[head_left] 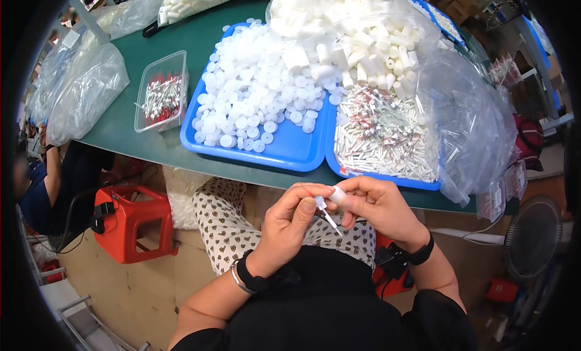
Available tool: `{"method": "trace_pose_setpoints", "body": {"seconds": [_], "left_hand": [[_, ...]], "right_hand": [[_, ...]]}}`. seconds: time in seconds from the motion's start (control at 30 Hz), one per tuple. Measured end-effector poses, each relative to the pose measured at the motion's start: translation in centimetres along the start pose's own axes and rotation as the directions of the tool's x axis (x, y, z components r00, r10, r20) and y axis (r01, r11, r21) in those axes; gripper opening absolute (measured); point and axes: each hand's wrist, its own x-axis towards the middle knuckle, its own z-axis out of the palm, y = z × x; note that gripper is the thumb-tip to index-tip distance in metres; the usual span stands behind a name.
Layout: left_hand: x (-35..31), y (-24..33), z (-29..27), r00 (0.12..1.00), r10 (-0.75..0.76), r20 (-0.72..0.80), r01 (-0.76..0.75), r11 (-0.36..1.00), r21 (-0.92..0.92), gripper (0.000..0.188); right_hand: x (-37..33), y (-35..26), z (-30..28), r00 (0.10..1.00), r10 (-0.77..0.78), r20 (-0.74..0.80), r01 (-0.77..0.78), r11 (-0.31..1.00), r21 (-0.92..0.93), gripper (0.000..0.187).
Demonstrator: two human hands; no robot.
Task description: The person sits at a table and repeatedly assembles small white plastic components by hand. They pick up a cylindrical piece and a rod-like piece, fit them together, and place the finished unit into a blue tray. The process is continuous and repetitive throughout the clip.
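Observation:
Both my hands meet over my lap, just off the table's near edge. My left hand [281, 222] pinches a thin white stick-like part [330, 219] with a clear-white wider top; its narrow end slants down to the right. Between the thumb and fingers of my right hand [381, 207] is a short white cylinder [338, 196], right beside the stick's top. Whether the two pieces touch is hidden by my fingers. Beyond my hands, a blue tray [290, 150] holds translucent white discs [242, 84]. A second blue tray [387, 180] carries many small white sticks [378, 142], some with red parts.
White cylinders [378, 63] spill from a clear bag over both trays. Left on the green table [130, 124] stands a clear box [140, 112] of red-and-white parts. Plastic bags [91, 96] lie farther left. A red stool [130, 230] and a fan [532, 237] flank me. Another person sits at left.

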Motion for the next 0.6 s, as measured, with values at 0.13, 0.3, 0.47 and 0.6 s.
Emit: {"method": "trace_pose_setpoints", "body": {"seconds": [0.13, 0.3, 0.47, 0.6], "left_hand": [[-0.8, -0.5, -0.5, 0.998, -0.057, 0.014, 0.058, 0.994, -0.095, 0.033], [-0.9, -0.9, -0.5, 0.969, -0.241, -0.058, 0.231, 0.962, -0.145, 0.035], [-0.8, -1.1, 0.0, 0.948, -0.303, -0.097, 0.288, 0.947, -0.141, 0.032], [-0.8, -1.2, 0.1, 0.958, -0.260, -0.122, 0.250, 0.964, -0.096, 0.033]], "right_hand": [[0.2, 0.7, -0.1, 0.994, 0.092, 0.056, -0.097, 0.990, 0.101, 0.026], [-0.3, 1.5, 1.1, 0.999, 0.013, 0.047, -0.007, 0.993, -0.119, 0.016], [0.0, 1.3, 0.6, 0.989, 0.114, 0.091, -0.123, 0.987, 0.106, 0.014], [0.2, 2.2, -0.1, 0.979, 0.099, 0.181, -0.145, 0.955, 0.260, 0.017]]}}
